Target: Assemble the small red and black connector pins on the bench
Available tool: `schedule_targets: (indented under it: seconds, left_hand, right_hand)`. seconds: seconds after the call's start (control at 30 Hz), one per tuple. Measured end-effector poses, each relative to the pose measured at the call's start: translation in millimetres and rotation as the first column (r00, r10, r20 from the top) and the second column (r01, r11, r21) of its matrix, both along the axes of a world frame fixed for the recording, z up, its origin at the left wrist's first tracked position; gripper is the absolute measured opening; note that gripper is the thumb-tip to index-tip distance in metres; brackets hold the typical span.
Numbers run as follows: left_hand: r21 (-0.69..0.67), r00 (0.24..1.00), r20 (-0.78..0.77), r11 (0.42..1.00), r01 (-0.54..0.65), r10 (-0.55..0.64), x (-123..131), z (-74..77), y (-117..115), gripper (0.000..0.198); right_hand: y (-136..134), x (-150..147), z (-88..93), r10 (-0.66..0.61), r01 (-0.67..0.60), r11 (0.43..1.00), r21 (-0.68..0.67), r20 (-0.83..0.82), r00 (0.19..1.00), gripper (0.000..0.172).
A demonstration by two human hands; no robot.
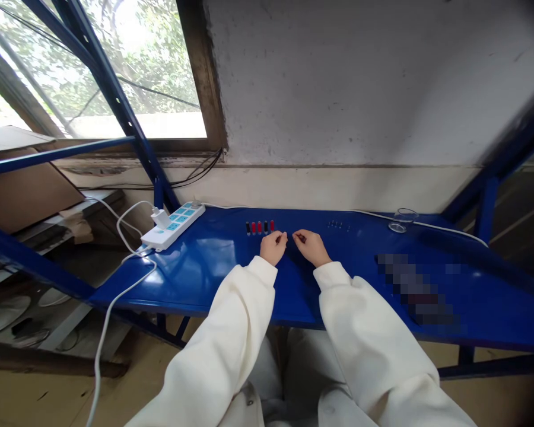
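Observation:
My left hand [274,247] hovers over or rests on the blue tabletop [249,284], its fingers closed in a pinch. My right hand [310,247] faces it a short gap away, with thumb and fingertips pressed together. Whatever either pinch holds is too small or hidden to name. Just behind the left hand stands a row of several small red and black cylinders [259,228] with pale lower ends. To the right of the right hand, farther back, several tiny metallic pieces [334,225] are lined up on the table.
A white power strip [173,226] with a plugged-in white adapter [161,218] lies at the left, its cable [111,308] hanging over the edge. A clear glass or cup [403,220] is at the back right. A dark, pixelated object [416,290] lies at the right.

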State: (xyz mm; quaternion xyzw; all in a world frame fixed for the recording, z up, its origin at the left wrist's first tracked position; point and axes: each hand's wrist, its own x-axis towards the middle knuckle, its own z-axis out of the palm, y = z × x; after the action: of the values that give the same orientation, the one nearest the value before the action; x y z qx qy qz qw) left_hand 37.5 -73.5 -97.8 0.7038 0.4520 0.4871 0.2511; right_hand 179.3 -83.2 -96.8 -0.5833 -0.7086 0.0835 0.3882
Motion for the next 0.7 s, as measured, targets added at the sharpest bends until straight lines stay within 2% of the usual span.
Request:
schedule_targets:
  seconds: [0.37,0.5,0.6,0.7]
  left_hand:
    - [-0.008,0.999,-0.041,1.0,-0.023,0.022,-0.4,2.6,-1.0,0.032]
    - [-0.024,0.974,-0.181,0.989,-0.144,0.138,-1.2,2.6,-1.3,0.032]
    - [-0.052,0.909,-0.359,0.968,-0.245,0.211,-3.0,2.9,-1.0,0.03]
    - [-0.07,0.862,-0.423,0.939,-0.338,0.279,-6.4,6.1,-0.5,0.025]
  right_hand:
    - [-0.3,0.0,0.5,0.004,-0.004,1.0,-0.016,-0.02,1.0,0.022]
    - [-0.3,-0.2,0.0,0.011,-0.012,1.0,-0.01,-0.044,0.999,0.022]
    - [-0.1,-0.3,-0.5,0.02,-0.02,1.0,-0.002,-0.053,0.998,0.021]
    - [0.2,-0.7,-1.0,0.03,-0.03,1.0,-0.004,-0.059,0.998,0.021]
